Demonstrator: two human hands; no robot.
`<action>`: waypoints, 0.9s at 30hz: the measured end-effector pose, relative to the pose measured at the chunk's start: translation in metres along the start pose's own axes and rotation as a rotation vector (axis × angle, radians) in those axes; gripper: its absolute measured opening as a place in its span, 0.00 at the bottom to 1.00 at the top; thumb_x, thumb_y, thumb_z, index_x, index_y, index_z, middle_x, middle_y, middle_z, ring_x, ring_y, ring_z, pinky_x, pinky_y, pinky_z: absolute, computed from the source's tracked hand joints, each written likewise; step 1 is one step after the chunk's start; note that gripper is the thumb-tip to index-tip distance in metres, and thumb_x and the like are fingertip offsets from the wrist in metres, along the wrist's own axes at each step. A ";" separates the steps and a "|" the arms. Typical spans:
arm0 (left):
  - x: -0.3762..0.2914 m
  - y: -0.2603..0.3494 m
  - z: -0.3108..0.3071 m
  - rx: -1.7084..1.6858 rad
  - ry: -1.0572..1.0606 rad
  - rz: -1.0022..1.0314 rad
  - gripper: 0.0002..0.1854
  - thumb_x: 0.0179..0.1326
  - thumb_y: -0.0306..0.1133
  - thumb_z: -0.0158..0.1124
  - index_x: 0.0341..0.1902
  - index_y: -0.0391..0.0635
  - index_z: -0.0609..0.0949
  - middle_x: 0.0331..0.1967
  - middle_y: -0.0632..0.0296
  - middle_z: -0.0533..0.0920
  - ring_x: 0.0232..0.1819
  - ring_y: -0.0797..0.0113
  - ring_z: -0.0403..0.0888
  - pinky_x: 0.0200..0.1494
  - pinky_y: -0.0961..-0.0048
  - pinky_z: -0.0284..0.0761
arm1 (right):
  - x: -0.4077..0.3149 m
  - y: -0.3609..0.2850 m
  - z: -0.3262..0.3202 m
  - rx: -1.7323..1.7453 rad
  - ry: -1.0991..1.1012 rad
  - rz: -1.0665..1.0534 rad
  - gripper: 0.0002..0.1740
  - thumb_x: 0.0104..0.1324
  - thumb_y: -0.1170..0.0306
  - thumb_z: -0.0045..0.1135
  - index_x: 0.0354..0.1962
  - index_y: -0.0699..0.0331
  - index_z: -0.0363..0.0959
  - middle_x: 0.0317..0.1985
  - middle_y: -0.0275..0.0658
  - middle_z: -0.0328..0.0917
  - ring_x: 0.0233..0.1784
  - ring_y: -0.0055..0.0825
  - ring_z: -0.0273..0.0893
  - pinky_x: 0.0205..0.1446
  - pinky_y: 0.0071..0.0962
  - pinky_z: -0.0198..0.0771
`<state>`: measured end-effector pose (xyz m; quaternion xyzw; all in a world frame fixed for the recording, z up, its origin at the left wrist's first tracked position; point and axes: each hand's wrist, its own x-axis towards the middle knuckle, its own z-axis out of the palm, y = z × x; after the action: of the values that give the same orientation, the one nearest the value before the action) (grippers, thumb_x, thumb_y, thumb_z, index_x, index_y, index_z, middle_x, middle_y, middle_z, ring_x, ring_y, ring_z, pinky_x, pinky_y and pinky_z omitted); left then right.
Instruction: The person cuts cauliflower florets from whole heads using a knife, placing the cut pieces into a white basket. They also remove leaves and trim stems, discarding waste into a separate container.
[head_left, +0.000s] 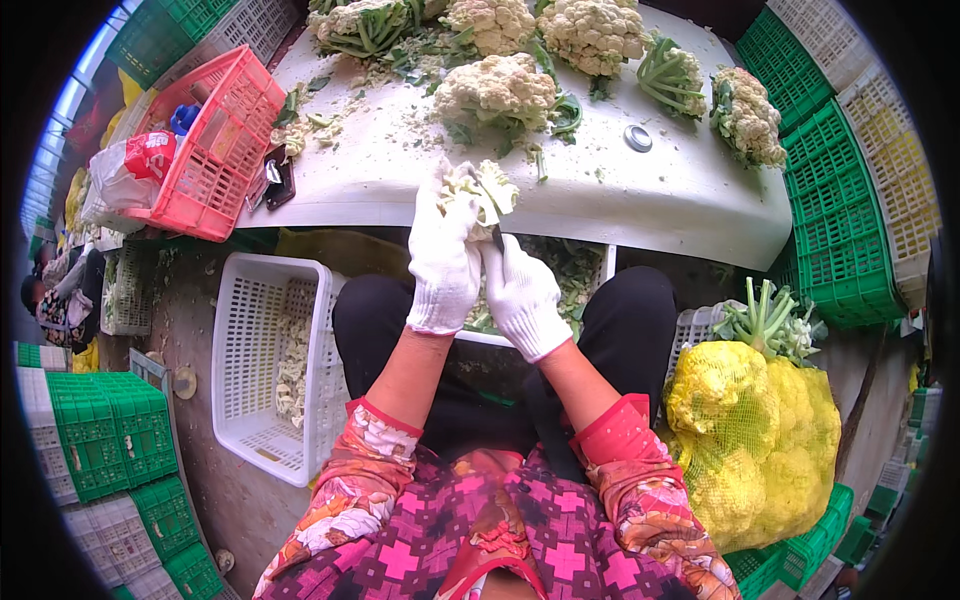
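My left hand (442, 262), in a white knitted glove, is closed around a cut piece of cauliflower (491, 191) above the front edge of the white-covered table (637, 202). Close beside it on the right is my right hand (525, 300), gloved likewise, gripping a small dark-handled tool (498, 238) at the base of the piece; its blade is hidden. A large cauliflower head (495, 94) lies just beyond my hands, with several more behind it. Below my hands, between my knees, a white crate (609, 262) holds leaves and trimmings.
A white plastic crate (322, 360) with florets stands left of my legs. To the right is a yellow mesh bag of cauliflowers (750, 442). A red crate (225, 142) sits at the table's left end. Green crates (840, 217) are stacked right. A person (67, 292) is far left.
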<state>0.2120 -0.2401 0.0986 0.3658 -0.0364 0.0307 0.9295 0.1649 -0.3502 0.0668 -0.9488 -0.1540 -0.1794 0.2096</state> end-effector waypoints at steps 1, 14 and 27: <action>0.000 -0.005 0.001 -0.013 0.005 -0.009 0.30 0.74 0.24 0.54 0.77 0.40 0.60 0.66 0.51 0.74 0.65 0.56 0.76 0.68 0.54 0.74 | 0.000 0.003 0.002 -0.041 0.008 -0.022 0.14 0.71 0.69 0.50 0.51 0.61 0.75 0.45 0.44 0.76 0.29 0.35 0.81 0.29 0.36 0.77; 0.029 -0.022 -0.060 -0.298 0.312 -0.449 0.16 0.76 0.38 0.58 0.59 0.40 0.75 0.56 0.44 0.78 0.56 0.44 0.78 0.58 0.51 0.79 | 0.016 0.070 -0.020 0.807 -0.015 0.810 0.17 0.76 0.55 0.53 0.41 0.61 0.79 0.19 0.35 0.74 0.19 0.24 0.73 0.27 0.27 0.72; 0.008 -0.004 -0.052 -0.368 0.025 -0.300 0.24 0.80 0.43 0.50 0.70 0.42 0.67 0.67 0.45 0.71 0.67 0.49 0.72 0.70 0.47 0.70 | 0.038 0.008 -0.020 1.233 -0.022 0.772 0.18 0.73 0.59 0.61 0.50 0.65 0.79 0.26 0.34 0.76 0.19 0.21 0.73 0.24 0.26 0.71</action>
<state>0.2227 -0.2076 0.0584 0.1911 0.0247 -0.1105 0.9750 0.1959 -0.3579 0.0958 -0.6468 0.1165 0.0364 0.7529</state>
